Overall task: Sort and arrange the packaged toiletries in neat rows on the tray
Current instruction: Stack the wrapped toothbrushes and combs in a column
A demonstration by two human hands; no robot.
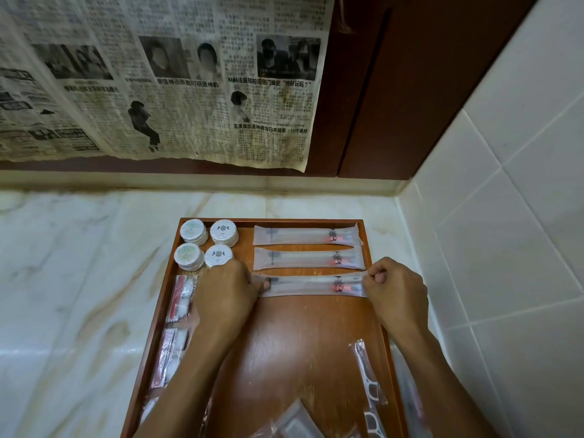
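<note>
A brown wooden tray (303,343) lies on a marble counter. Two long frosted toothbrush packets (306,235) (308,258) lie in rows at its far right. A third toothbrush packet (316,285) lies below them; my left hand (226,289) pinches its left end and my right hand (395,287) pinches its right end. Several round white soap packs (207,245) sit at the far left corner. Clear vanity packets (181,298) (169,355) line the left edge. Floss pick packets (369,374) lie near the right edge.
More clear packets (294,422) lie at the tray's near end. A tiled wall (505,216) rises close on the right. Dark wood cabinet (395,90) and hanging newspaper (158,74) stand behind the counter (79,279).
</note>
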